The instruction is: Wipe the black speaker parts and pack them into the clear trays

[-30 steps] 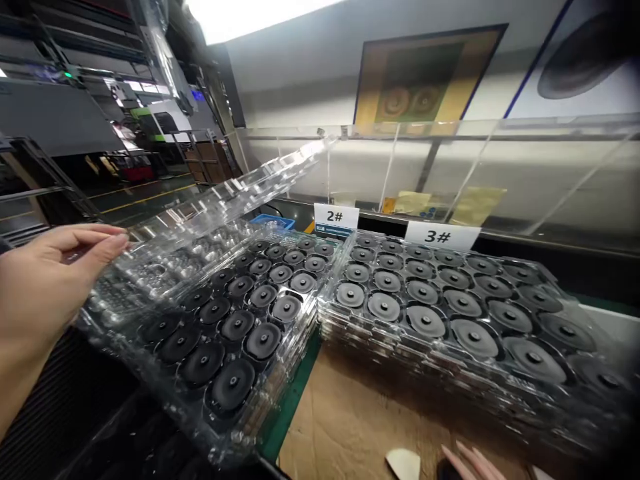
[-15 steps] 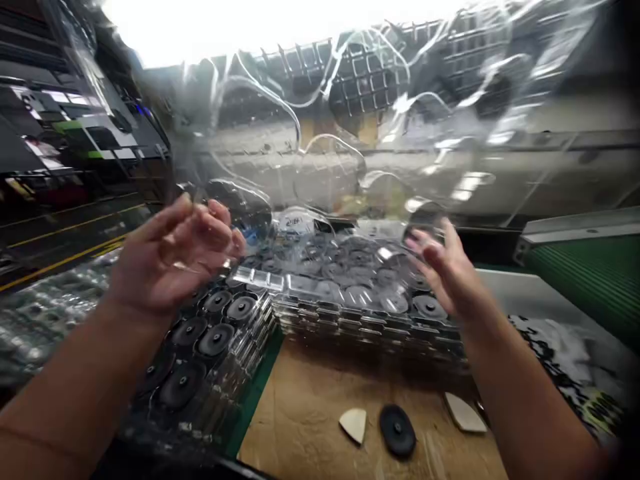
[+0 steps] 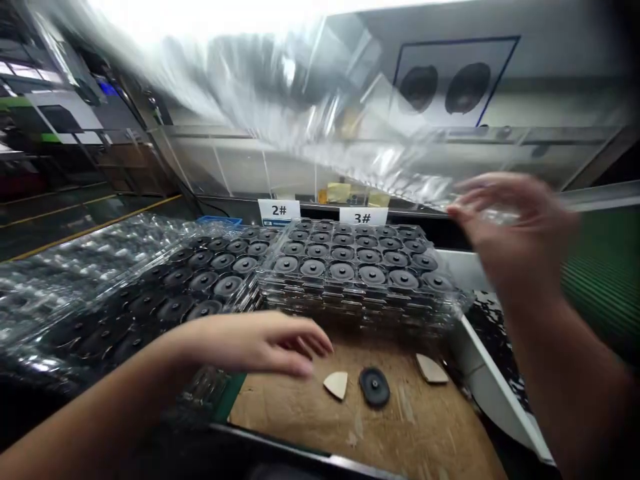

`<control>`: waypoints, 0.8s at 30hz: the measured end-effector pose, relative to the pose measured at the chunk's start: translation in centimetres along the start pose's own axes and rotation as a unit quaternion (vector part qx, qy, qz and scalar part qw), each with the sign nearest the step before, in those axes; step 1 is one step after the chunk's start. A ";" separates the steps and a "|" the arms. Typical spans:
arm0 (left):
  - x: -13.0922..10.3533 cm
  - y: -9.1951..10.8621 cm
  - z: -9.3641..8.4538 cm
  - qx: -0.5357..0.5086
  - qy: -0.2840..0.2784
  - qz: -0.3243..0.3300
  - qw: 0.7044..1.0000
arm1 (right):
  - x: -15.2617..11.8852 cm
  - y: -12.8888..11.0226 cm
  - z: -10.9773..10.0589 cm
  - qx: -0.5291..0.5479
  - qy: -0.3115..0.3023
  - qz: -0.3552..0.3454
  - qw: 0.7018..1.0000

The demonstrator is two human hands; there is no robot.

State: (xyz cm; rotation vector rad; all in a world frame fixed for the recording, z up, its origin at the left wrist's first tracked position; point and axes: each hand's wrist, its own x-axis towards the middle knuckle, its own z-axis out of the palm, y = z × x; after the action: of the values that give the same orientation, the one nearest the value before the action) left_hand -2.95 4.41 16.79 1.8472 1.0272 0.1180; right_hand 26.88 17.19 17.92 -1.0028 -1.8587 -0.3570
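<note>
My right hand (image 3: pixel 520 227) pinches the corner of a clear moulded plastic tray (image 3: pixel 320 113), smeared by motion, raised and tilted across the upper view. My left hand (image 3: pixel 270 343) is off the tray, fingers stretched out and holding nothing, above the near left of the brown work surface (image 3: pixel 300 420). Beneath it to the right lie a black oval rubber-like part (image 3: pixel 374 387) with a small centre hub, a cream wedge-shaped piece (image 3: pixel 337 385) and another cream piece (image 3: pixel 431 369). Behind them a stack of clear trays (image 3: pixel 350 293) carries rows of similar black parts.
More trays of black parts (image 3: pixel 200 280) stand at left, beside stacked clear trays (image 3: pixel 150 233). White cards marked 2# (image 3: pixel 279 209) and 3# (image 3: pixel 363 215) stand behind. A white bin (image 3: pixel 500 380) and a green ribbed belt (image 3: pixel 605 267) are at right.
The clear tray, earlier between both hands, has swung up and left. My left hand has let go and moved down to the right; my right hand has risen with the tray's corner.
</note>
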 end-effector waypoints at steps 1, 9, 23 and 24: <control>0.0 0.8 1.0 0.065 -0.060 0.012 0.996 | -0.6 -0.5 1.3 -0.016 -0.015 -0.023 0.999; 0.4 0.8 6.8 0.239 -0.200 0.126 0.942 | -8.9 1.7 10.0 -0.033 -0.179 -0.117 0.976; 2.3 -3.8 7.9 0.221 -0.178 0.164 0.945 | -8.8 6.3 8.6 -0.019 -0.190 -0.085 0.978; 2.8 -4.3 8.0 0.209 -0.182 0.168 0.946 | -9.0 6.4 8.5 -0.016 -0.195 -0.087 0.977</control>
State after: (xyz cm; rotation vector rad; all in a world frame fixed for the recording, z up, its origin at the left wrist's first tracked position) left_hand 0.19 1.40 8.36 2.3095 0.4953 -0.2537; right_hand 28.38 22.05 4.96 -0.9867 -2.3117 -0.3091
